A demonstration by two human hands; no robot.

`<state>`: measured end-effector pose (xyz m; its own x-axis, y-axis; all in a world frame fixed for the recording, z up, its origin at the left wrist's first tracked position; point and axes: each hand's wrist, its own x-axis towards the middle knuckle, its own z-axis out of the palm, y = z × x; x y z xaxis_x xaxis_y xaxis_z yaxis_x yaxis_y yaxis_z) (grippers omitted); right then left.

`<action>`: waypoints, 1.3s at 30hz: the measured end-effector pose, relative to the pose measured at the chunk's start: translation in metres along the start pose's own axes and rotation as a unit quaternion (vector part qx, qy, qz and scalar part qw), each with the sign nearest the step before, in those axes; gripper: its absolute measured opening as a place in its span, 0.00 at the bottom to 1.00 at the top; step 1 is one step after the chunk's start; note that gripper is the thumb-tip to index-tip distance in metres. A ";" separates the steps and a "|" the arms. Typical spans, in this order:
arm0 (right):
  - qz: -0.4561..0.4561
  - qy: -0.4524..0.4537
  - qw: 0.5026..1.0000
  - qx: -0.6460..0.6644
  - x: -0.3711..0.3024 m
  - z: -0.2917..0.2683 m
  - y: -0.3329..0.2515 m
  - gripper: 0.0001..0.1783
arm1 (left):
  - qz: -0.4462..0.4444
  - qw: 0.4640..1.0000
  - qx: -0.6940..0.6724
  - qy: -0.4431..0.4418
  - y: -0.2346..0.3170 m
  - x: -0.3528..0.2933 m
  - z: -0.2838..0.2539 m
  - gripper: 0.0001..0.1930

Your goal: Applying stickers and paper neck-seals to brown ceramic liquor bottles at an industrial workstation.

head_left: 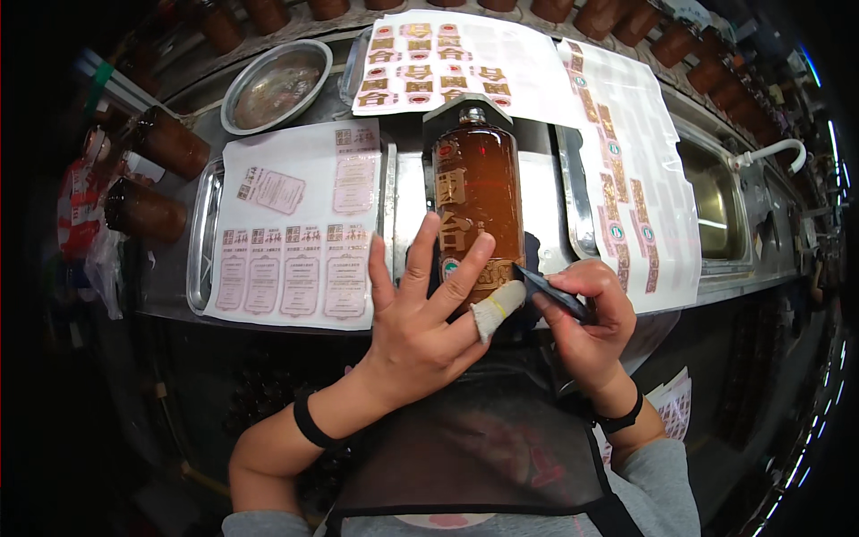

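Observation:
A square-shouldered amber bottle [494, 183] lies in front of me with its neck pointing away, gold characters and a small red emblem on its upper face. A gold ornate sticker [493, 273] sits near its base. My left hand [428, 304] rests over the lower bottle with its fingers spread; a white cloth cover [497, 311] wraps the thumb, which lies by the sticker. Between thumb and fingers, my right hand [586, 309] pinches a dark pointed tool [557, 297], perhaps a scraper. Its tip meets the bottle's right edge beside the sticker.
Left of the bottle, a sheet of pink-brown labels [300, 224] covers a metal tray [204, 242]. Sheets of gold stickers [429, 63] lie behind and to the right [626, 179]. A metal bowl [277, 85], brown bottles [148, 210] and a sink [720, 219] surround the work area.

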<state>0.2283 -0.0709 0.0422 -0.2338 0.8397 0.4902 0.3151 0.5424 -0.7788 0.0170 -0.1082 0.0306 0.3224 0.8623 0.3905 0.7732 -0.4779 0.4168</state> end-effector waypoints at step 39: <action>-0.138 -0.164 0.977 -0.004 0.016 0.005 -0.028 0.24 | 0.035 0.993 -0.092 0.065 -0.024 0.015 -0.001 0.47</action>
<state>0.2114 -0.0734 0.0700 -0.5929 0.6077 0.5283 0.2044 0.7482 -0.6313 0.0030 -0.0839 0.0276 0.2890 0.8026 0.5218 0.6347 -0.5687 0.5232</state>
